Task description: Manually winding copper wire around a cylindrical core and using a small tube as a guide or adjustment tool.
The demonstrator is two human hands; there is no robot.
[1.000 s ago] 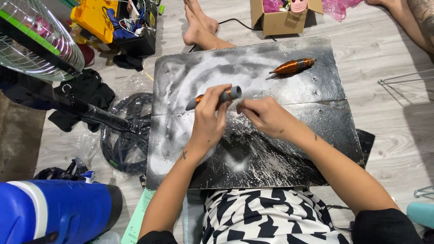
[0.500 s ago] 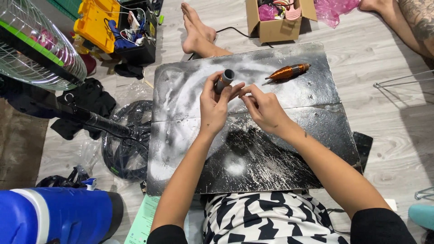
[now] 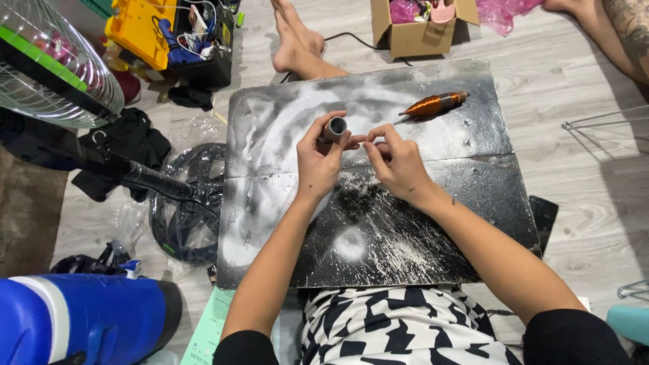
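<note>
tube (image 3: 334, 126): a second ago it lay slanted across the left hand, its orange tip showing lower left; now it stands end-on, open mouth facing the camera, and the tip is hidden.
left hand (image 3: 318, 159): has climbed from mid-frame to upper centre; its grip has moved from the tube's side to its lower part, fingers curled under the rim.
right hand (image 3: 399, 162): has risen with it; fingertips that sat at the tube's end now pinch together just right of the mouth, touching the left thumb.
arms: more stretched out over the surface (image 3: 439, 230).
</note>
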